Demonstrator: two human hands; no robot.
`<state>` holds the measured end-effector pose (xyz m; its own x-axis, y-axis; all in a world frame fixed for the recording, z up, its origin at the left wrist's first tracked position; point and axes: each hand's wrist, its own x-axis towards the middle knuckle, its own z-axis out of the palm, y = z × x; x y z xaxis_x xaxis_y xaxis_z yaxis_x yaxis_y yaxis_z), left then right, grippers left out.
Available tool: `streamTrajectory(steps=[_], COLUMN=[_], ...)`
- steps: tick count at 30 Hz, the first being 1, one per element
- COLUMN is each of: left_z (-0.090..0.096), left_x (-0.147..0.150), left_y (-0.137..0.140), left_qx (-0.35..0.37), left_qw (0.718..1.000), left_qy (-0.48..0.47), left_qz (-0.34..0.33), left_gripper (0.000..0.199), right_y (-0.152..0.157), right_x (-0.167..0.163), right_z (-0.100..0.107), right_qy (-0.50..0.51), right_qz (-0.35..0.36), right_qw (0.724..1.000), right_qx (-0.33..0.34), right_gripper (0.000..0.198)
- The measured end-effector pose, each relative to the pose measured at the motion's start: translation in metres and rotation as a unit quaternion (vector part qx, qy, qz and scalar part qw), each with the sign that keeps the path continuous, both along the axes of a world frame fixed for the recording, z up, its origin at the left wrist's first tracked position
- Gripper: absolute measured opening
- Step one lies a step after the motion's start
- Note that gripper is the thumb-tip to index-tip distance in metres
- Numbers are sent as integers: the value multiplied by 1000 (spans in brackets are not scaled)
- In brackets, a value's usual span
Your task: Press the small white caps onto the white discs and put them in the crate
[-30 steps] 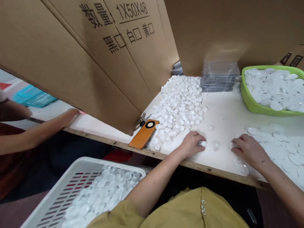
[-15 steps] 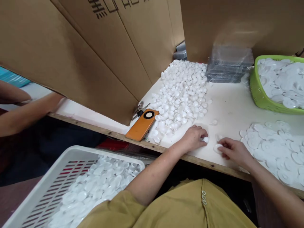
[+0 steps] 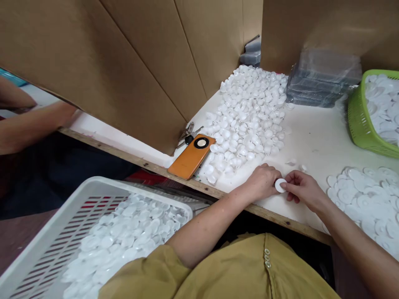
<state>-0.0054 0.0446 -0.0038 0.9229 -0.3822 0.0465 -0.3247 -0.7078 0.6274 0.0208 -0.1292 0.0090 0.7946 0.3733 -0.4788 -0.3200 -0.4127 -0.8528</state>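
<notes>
My right hand (image 3: 302, 190) pinches a flat round white plastic disc (image 3: 279, 185) between thumb and fingers, its face turned toward me. Close beside it, my left hand (image 3: 264, 181) is closed, its fingertips meeting the disc's left edge. The small white piece that showed in those fingers earlier is now hidden behind the disc. Past my left hand spreads a pile of small white cup-like plastic pieces (image 3: 249, 116). To the right of my right hand lies a heap of flat white discs (image 3: 364, 199). A few loose white pieces (image 3: 291, 162) rest just beyond my hands.
An orange phone (image 3: 187, 162) and keys (image 3: 188, 133) lie by the table edge, beside a cardboard partition (image 3: 140, 83). Wrapped grey packs (image 3: 321, 81) and a green basket (image 3: 357, 112) stand behind. A white crate (image 3: 75, 207) of white pieces sits below left. Another person's arm (image 3: 34, 124) shows at left.
My right hand has brought the disc up off the table and left against my left hand. The view has shifted slightly, so the table's things sit differently in the picture.
</notes>
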Motion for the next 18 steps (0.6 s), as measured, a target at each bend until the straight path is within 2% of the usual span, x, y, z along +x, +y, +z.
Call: streamTrajectory(steps=[7,11,18], left_z=[18,23,37], left_x=[2,7,37], left_y=[7,4,1], left_qx=[-26,54,168], left_qw=[996,987,958], left_qy=[91,147,216], left_qz=[1,19,-79], left_gripper=[30,33,39], right_y=[5,8,10], right_x=[13,17,24], right_z=[12,16,15], right_qy=[53,55,77], right_qz=[47,54,79], right_qw=[997,995,989], right_qx=[-37,-63,-99], right_gripper=[33,26,19])
